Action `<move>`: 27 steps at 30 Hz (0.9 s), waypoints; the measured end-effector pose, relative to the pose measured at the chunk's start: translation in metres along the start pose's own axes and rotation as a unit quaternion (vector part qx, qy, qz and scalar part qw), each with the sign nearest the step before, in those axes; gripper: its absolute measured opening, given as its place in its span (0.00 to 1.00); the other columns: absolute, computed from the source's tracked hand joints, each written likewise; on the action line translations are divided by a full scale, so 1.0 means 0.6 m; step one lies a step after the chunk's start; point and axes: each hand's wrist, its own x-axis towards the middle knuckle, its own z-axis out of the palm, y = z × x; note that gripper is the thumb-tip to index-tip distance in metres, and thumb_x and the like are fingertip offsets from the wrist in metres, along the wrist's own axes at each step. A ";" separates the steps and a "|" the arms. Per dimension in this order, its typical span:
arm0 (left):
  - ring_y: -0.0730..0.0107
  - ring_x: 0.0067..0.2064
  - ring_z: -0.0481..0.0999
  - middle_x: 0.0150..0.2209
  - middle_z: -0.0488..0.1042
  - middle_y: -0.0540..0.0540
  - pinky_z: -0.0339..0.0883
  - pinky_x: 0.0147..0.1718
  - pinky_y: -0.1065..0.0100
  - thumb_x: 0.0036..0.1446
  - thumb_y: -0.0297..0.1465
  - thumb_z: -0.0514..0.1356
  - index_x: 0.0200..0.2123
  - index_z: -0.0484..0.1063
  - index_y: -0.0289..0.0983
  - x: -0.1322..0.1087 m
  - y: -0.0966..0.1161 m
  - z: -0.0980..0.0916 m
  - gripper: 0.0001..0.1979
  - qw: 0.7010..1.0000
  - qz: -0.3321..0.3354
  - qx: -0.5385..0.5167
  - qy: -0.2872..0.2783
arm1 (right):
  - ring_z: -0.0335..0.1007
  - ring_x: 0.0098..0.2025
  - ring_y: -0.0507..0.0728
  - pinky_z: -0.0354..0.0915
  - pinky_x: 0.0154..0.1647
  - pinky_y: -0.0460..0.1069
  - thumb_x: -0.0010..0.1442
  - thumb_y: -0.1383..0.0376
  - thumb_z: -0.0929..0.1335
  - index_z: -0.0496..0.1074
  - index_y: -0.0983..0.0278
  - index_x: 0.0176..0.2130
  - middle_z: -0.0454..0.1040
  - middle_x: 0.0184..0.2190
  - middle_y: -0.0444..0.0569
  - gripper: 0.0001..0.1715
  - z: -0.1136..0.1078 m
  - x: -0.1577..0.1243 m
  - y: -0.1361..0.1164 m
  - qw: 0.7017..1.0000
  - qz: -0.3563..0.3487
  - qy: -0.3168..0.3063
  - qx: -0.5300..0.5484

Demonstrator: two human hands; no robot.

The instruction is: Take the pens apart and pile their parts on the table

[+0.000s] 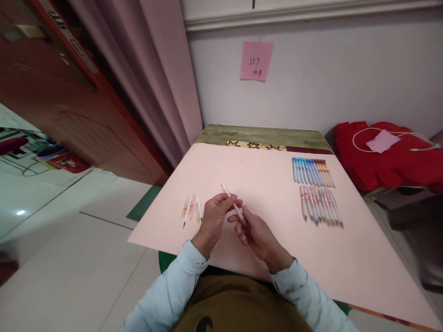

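Note:
A slim, pale pen [238, 210] slants across the middle, over the pink sheet. Near its upper end, the thumb and fingers of my left hand [215, 216] pinch it. Lower down, my right hand [258, 233] grips the same pen, its fingers curled and partly hidden. To the left of my left hand lie several pen pieces: clear barrels [192, 208] and thin white refills [187, 216] with dark tips. Over on the right, a row of blue and brown pens [311, 171] sits above a row of clear, whitish pens [320, 205].
The pink sheet [270, 180] covers most of the table [263, 133]. At the right stands something draped in red cloth [408, 161], with a white cable [415, 135] on it. A pink note [256, 61] is stuck to the wall. A wooden door [90, 120] stands at the left.

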 end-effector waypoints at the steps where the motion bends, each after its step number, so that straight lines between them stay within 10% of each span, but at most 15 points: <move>1: 0.69 0.33 0.77 0.30 0.79 0.43 0.69 0.36 0.68 0.50 0.37 0.70 0.31 0.75 0.33 0.001 0.001 -0.001 0.13 1.000 0.003 0.003 0.001 | 0.54 0.17 0.46 0.49 0.16 0.43 0.54 0.38 0.69 0.76 0.67 0.35 0.66 0.19 0.41 0.35 0.001 0.000 0.000 1.000 -0.006 -0.002 -0.004; 7: 0.67 0.35 0.78 0.32 0.79 0.43 0.69 0.38 0.67 0.50 0.37 0.69 0.33 0.76 0.33 0.004 0.004 -0.009 0.13 1.000 0.023 -0.008 0.012 | 0.71 0.32 0.50 0.65 0.28 0.43 0.46 0.50 0.79 0.73 0.61 0.42 0.75 0.37 0.45 0.29 0.006 -0.002 -0.007 0.999 -0.046 0.018 0.005; 27: 0.71 0.30 0.76 0.34 0.80 0.41 0.70 0.37 0.66 0.51 0.37 0.69 0.34 0.74 0.33 0.035 0.014 0.002 0.14 0.999 0.042 -0.003 0.014 | 0.57 0.19 0.45 0.50 0.18 0.42 0.51 0.47 0.75 0.75 0.68 0.34 0.67 0.20 0.41 0.26 0.005 0.034 -0.026 0.998 -0.058 0.003 0.011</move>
